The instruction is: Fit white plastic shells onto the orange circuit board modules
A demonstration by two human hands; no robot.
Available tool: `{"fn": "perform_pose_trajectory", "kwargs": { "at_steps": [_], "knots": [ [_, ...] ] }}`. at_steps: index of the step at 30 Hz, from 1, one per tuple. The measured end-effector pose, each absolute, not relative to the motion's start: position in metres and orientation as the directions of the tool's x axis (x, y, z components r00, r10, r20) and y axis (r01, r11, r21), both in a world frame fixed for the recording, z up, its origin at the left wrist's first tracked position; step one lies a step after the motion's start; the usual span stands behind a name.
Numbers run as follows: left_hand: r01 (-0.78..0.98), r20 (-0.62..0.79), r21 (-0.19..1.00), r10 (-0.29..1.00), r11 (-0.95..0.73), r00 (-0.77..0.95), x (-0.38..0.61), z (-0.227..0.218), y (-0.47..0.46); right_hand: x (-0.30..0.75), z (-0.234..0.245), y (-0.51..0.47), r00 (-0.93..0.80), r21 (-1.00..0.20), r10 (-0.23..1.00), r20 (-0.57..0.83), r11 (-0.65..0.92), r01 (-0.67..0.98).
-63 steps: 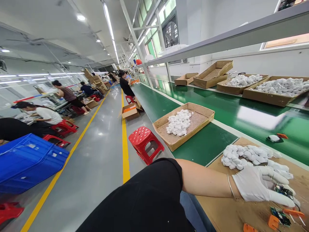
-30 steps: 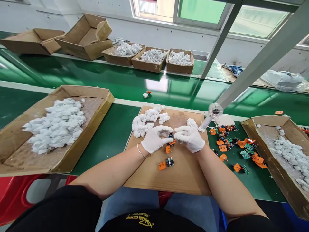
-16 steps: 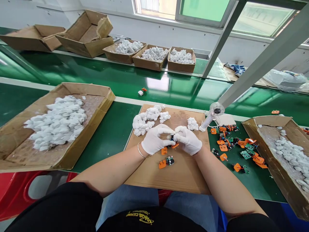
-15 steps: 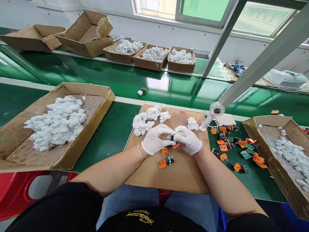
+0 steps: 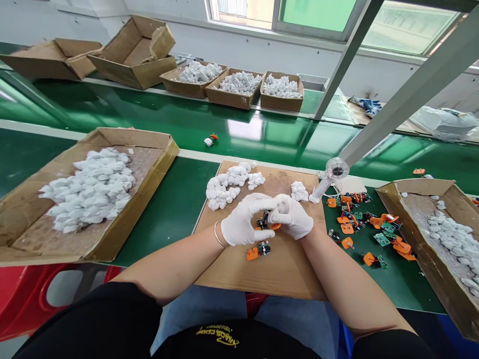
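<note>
Both hands wear white gloves and meet over a brown cardboard sheet [image 5: 224, 264]. My left hand [image 5: 239, 220] has its thumb spread well away from its fingers, whose tips touch the other hand. My right hand [image 5: 294, 218] is closed, pinching a small circuit board assembly with an orange plate [image 5: 276, 227]; its upper part is hidden by the fingers. Between the hands shows another small circuit board [image 5: 262, 221], partly covered. Nearer to me lies a circuit board with an orange plate [image 5: 252, 254]. White lumpy pieces [image 5: 219, 192] are heaped beyond my left hand, and a smaller white cluster [image 5: 299, 191] sits beyond my right.
Left stands a cardboard tray [image 5: 145, 199] of white pieces; another tray [image 5: 411, 249] stands right. Loose orange-plated circuit boards [image 5: 347, 228] lie beside the sheet, near a small clear fan [image 5: 337, 172]. Behind runs a green belt [image 5: 149, 117] carrying a white-and-orange piece [image 5: 209, 141].
My left thumb has moved down and away from the fingers, letting go of the assembly. The piece on the green belt has shifted left.
</note>
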State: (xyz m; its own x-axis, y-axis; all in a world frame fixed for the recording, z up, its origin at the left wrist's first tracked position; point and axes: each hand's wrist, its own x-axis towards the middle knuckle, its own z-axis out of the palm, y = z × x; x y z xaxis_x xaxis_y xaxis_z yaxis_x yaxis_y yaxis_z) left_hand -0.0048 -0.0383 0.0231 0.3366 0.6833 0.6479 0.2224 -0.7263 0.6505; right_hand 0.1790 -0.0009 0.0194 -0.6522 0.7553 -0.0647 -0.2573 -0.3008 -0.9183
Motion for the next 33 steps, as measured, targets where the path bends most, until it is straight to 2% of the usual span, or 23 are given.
{"fn": "perform_pose_trajectory", "kwargs": {
  "at_steps": [5, 8, 12, 19, 25, 30, 33],
  "knots": [
    [0.326, 0.681, 0.575, 0.660, -0.751, 0.319, -0.006, 0.020, -0.035, 0.179, 0.016, -0.004, -0.639, -0.925, 0.766, -0.077, -0.294, -0.242],
    [0.352, 0.707, 0.562, 0.656, -0.748, 0.264, -0.004, 0.018, -0.032, 0.179, 0.014, -0.006, -0.632, -0.926, 0.774, -0.043, -0.269, -0.266],
    [0.365, 0.712, 0.546, 0.647, -0.754, 0.272, -0.002, 0.017, -0.033, 0.179, 0.012, -0.007, -0.611, -0.924, 0.792, -0.013, -0.243, -0.295],
    [0.231, 0.711, 0.614, 0.656, -0.755, 0.252, -0.010, 0.009, -0.032, 0.181, 0.019, -0.005, -0.717, -0.865, 0.697, -0.007, -0.364, -0.346],
    [0.321, 0.668, 0.594, 0.674, -0.738, 0.316, -0.010, 0.018, -0.034, 0.180, 0.017, -0.007, -0.753, -0.890, 0.655, -0.066, -0.379, -0.252],
    [0.378, 0.650, 0.612, 0.714, -0.695, 0.260, -0.009, 0.015, -0.039, 0.176, 0.015, -0.012, -0.715, -0.885, 0.698, -0.040, -0.357, -0.299],
    [0.349, 0.666, 0.604, 0.694, -0.716, 0.273, -0.007, 0.018, -0.040, 0.174, 0.017, -0.015, -0.698, -0.860, 0.714, -0.050, -0.387, -0.334]
  ]
}}
